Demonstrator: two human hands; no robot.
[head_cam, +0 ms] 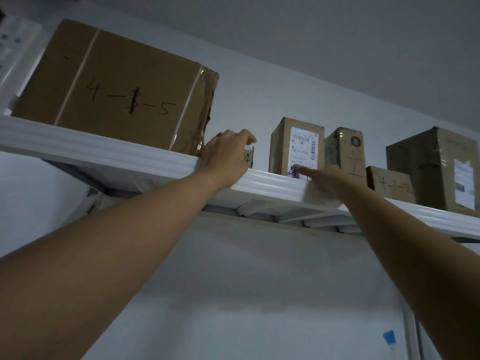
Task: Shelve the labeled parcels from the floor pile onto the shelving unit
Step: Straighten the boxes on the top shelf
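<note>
My left hand (226, 154) is curled over a small parcel (248, 157) marked 4, holding it at the front edge of the top shelf (104, 146); my right hand (324, 179) is loose, its forefinger straight and touching the foot of the tall parcel (296, 141) just beside; this one looks nearly placed, I judge, needing only a push back; the big box (117, 87) to the left and other parcels (436, 167) to the right already stand shelved; the floor pile is out of view, so I cannot tell what is left.

A storeroom: marked cardboard parcels (114, 92) line a white shelf (104, 149).
</note>
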